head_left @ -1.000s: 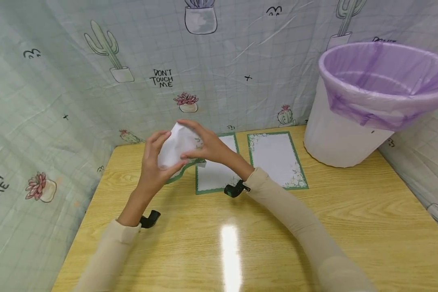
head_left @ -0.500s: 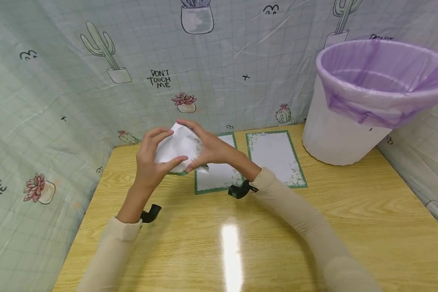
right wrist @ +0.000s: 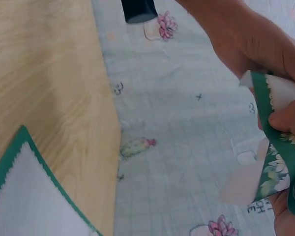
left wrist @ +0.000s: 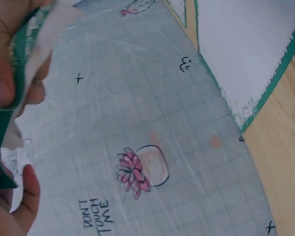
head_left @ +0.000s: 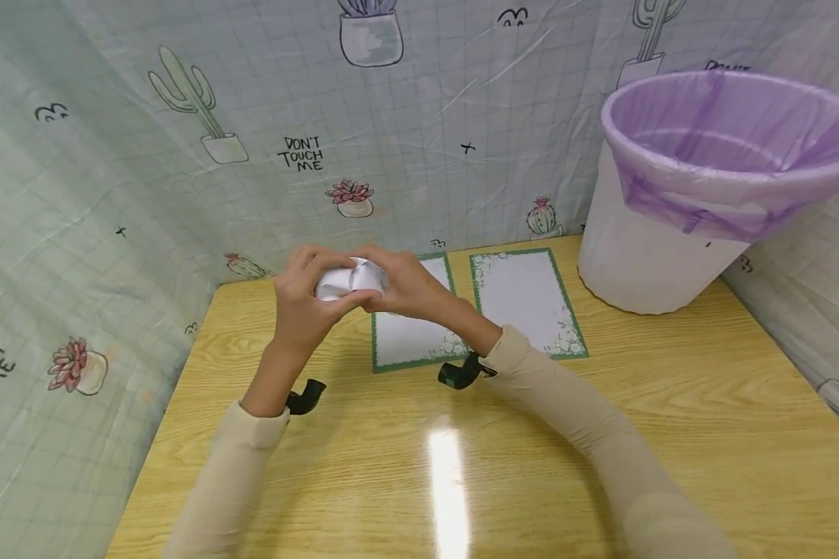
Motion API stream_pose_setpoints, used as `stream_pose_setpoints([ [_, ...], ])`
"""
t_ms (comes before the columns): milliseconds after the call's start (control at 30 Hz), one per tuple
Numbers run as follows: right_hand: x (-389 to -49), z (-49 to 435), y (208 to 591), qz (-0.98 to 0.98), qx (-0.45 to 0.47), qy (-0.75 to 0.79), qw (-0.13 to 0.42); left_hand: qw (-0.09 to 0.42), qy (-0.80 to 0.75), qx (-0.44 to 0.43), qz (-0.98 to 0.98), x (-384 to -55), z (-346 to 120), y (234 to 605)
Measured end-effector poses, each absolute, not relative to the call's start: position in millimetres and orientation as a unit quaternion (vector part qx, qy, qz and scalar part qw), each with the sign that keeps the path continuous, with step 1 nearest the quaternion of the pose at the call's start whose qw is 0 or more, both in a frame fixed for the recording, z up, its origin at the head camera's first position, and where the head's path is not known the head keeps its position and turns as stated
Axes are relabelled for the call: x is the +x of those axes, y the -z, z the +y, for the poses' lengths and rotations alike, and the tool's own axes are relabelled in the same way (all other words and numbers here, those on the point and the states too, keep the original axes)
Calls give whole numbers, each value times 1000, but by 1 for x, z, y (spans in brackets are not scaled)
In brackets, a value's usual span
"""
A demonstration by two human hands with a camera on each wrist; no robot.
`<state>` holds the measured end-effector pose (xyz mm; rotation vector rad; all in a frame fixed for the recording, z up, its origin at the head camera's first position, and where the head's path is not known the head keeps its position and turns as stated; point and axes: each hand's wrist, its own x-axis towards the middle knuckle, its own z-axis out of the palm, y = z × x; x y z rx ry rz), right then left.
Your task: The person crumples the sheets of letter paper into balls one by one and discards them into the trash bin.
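Hands' grip: both closed on paper; the left hand point(head_left: 306, 293) curls round one side of a crumpled sheet point(head_left: 337, 284), the right hand point(head_left: 414, 286) round the other, thumbs on the side nearer the person.
Crumpled sheet: between the two palms, held above the table point(head_left: 573, 435), well to the left of the bin point(head_left: 646, 252); mostly hidden by fingers in the head view, white creased faces showing in the gap.
Green border: folded back on itself in both wrist views, with a corner and some edges sticking out past the fingers, so the wad looks loose.
Near flat sheet point(head_left: 520, 299): on the table, just left of the bin, uncreased.
Far flat sheet point(head_left: 409, 341): further left of the bin, partly covered by the right hand and wrist.
Bin liner point(head_left: 713, 128): purple, folded over the bin's rim.
Step in hand: by my reading, squeezing the paper into a compact ball.
Next move: seems to call for tucking those loose edges inward and pressing the palms together, without letting the folds spring open.
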<state>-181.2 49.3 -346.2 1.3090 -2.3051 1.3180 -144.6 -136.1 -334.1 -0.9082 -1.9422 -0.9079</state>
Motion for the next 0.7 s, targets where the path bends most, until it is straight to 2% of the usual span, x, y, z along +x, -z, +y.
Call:
stream_pose_setpoints([
  [200,-189,70,335,-791,455,-395,108,274,316,-437,-797,-131,-150,319],
  [300,-192,79,328,-794,469,-376,92,249,316,-474,-783,-128,-154,313],
  [367,-192,82,325,-792,476,-371,93,256,307,-496,-771,-129,-153,312],
  [500,-188,82,321,-781,480,-385,106,309,303,-513,-741,-132,-146,313],
  [700,-181,78,319,-785,463,-389,134,356,370,-477,-714,-137,-139,313],
])
